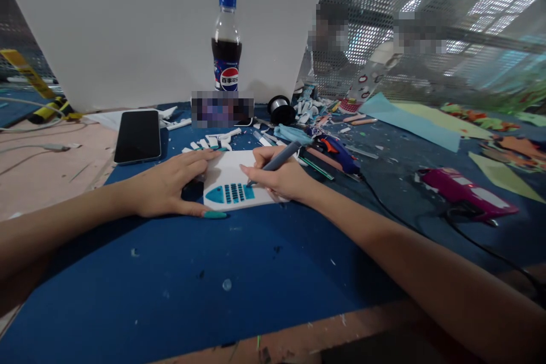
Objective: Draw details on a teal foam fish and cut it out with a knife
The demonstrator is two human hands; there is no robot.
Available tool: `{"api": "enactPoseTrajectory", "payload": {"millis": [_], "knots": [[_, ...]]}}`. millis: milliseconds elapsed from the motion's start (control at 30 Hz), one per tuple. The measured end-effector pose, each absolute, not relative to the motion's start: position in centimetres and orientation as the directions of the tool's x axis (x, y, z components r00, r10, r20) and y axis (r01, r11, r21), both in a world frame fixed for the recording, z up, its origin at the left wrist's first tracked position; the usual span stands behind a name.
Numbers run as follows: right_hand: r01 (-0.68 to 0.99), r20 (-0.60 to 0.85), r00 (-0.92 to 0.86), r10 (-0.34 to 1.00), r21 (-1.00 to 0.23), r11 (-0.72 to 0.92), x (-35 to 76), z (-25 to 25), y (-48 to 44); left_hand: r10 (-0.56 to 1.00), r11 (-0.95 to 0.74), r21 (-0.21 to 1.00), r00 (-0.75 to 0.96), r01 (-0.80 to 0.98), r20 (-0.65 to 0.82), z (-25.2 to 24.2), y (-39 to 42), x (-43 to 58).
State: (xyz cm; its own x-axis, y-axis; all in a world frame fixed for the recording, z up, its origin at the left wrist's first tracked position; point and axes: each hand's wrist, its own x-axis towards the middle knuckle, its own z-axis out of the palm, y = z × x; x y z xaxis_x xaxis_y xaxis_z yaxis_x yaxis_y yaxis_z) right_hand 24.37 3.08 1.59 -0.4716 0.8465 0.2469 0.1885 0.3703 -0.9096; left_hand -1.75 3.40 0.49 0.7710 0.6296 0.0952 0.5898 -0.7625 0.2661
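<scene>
A white foam board (236, 177) lies on the blue mat (205, 273), with a teal fish-like shape (230, 193) cut into a grid on its near edge. My left hand (170, 185) rests flat on the board's left side, fingers stretched out, holding it down. My right hand (281, 177) is closed round a grey craft knife (276, 161), whose tip touches the right end of the teal shape.
A black phone (137, 136) lies at the left. A cola bottle (226, 42) stands at the back against a white panel. White foam scraps (213, 141), a wire spool (279, 108), a blue glue gun (336, 152), a magenta tool (464, 192) with cable, and coloured paper sheets (409, 119) lie to the right.
</scene>
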Motion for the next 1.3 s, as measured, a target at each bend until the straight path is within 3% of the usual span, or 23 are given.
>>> {"api": "enactPoseTrajectory", "payload": {"millis": [233,533,833,1300], "knots": [[0.149,0.234,-0.529,0.816,-0.921,0.361,24.3,1.6,3.1,0.651,-0.741,0.265,0.756,0.617,0.064,0.7,3.2,-1.6],[0.241,0.186,-0.518,0.835,-0.905,0.35,24.1,2.0,2.7,0.642,-0.751,0.26,0.763,0.607,0.077,0.6,3.3,-1.7],[0.299,0.269,-0.523,0.809,-0.831,0.47,24.6,1.5,3.7,0.636,-0.756,0.293,0.762,0.585,0.119,0.2,3.4,-1.9],[0.307,0.29,-0.509,0.81,-0.818,0.487,24.8,1.0,4.0,0.64,-0.75,0.299,0.762,0.59,0.103,0.2,3.4,-2.0]]}}
